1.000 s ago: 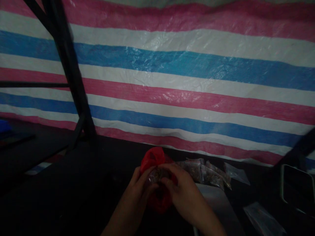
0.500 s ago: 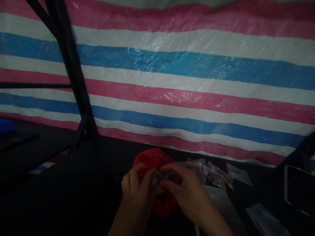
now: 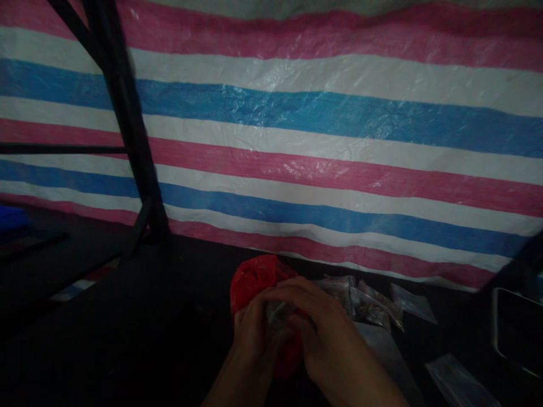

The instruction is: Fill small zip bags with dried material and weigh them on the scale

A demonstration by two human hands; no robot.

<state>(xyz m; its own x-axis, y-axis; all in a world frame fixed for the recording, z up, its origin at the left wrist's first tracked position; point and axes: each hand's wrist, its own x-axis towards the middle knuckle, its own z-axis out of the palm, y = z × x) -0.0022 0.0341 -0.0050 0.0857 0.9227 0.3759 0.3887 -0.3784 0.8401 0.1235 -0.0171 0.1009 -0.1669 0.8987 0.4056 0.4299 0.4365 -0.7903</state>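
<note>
While both hands meet over a crumpled red plastic bag (image 3: 254, 277) | left hand (image 3: 254, 333) and right hand (image 3: 326, 333) pinch small clear plastic pouch (image 3: 278, 310) | more filled clear pouches (image 3: 360, 299) lie just right on dark desk (image 3: 127, 339)

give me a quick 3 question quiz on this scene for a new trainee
1. True or false: both hands are at the red plastic bag.
2. Multiple choice: what is pinched between the left hand and the right hand?
A. a metal spoon
B. a small clear packet
C. a blue cloth
3. Short answer: where do the other clear packets lie relative to the hands, and what hangs behind everything?

Key
1. True. Both hands are closed in front of the red bag.
2. B.
3. They lie to the right of the hands on the dark surface; a tarp striped pink, white and blue hangs behind.
</note>
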